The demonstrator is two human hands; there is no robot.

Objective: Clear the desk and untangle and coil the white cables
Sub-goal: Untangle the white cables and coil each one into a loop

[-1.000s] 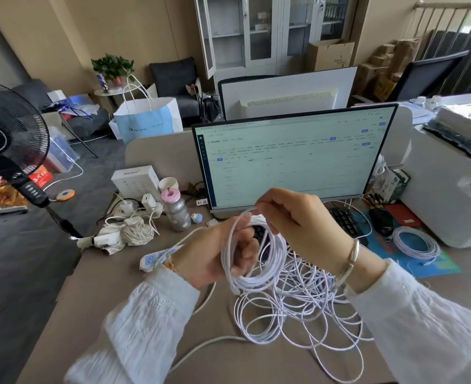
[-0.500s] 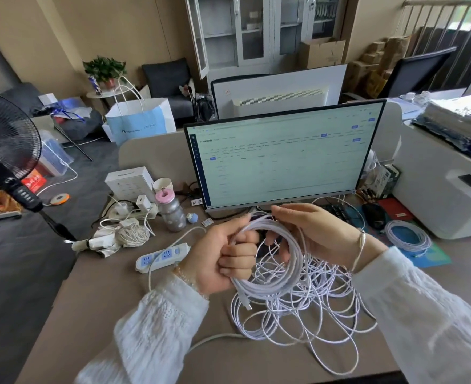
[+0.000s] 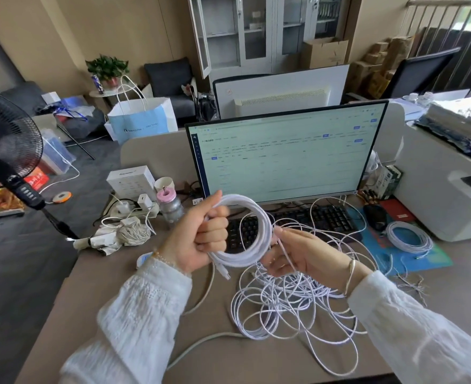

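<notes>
Broadly, the desk [image 3: 95, 306] carries the whole job: a loose tangle of white cable [image 3: 292, 303] sprawls on it in front of the keyboard [image 3: 323, 217], overlapping loops with no clear order. Above it, the left hand [image 3: 201, 239] grips a neat coil [image 3: 245, 228] held upright, fingers and thumb curled round the bundled turns at its left side. The right hand [image 3: 303, 256], palm up, fingers loosely curved, lets 1 strand run across the fingers toward the coil; whether it pinches that strand I cannot tell. A second, finished coil [image 3: 410, 239] lies on the blue mat, well apart to the right. Judgement: the cable looks thin, light and limp, with some springy memory, so turns may slip or spring open. Best hold is round all turns together, feeding slack gently so the tangle does not knot. A connector end [image 3: 224, 273] dangles below the left hand.
</notes>
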